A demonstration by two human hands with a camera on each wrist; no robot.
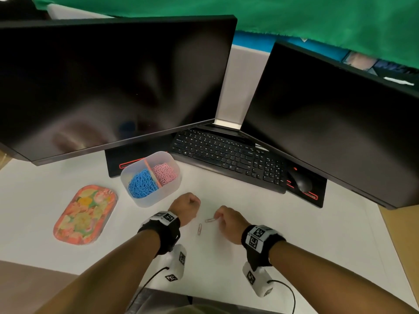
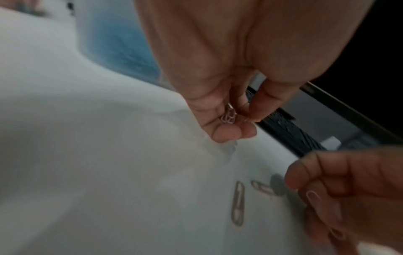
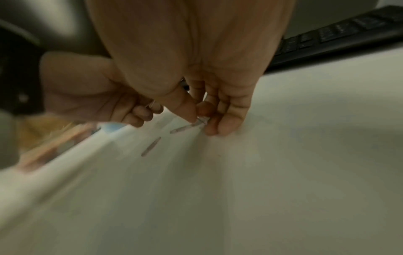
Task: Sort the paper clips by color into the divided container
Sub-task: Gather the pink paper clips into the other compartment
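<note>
Your right hand [image 1: 230,219] pinches one pale paper clip [image 1: 210,220] lying on the white counter [image 1: 294,234]; your left hand [image 1: 184,206] curls its grip round other clips [image 2: 228,116]. Another loose clip [image 1: 199,229] lies between them, near the divided container [image 1: 150,177] holding blue and pink clips.

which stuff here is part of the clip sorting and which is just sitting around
Job: container holding blue clips and pink clips; loose clip on the desk; clip pinched by the right hand; clips held in the left hand.

Lying about: floral lid, keyboard, mouse, monitors.
</note>
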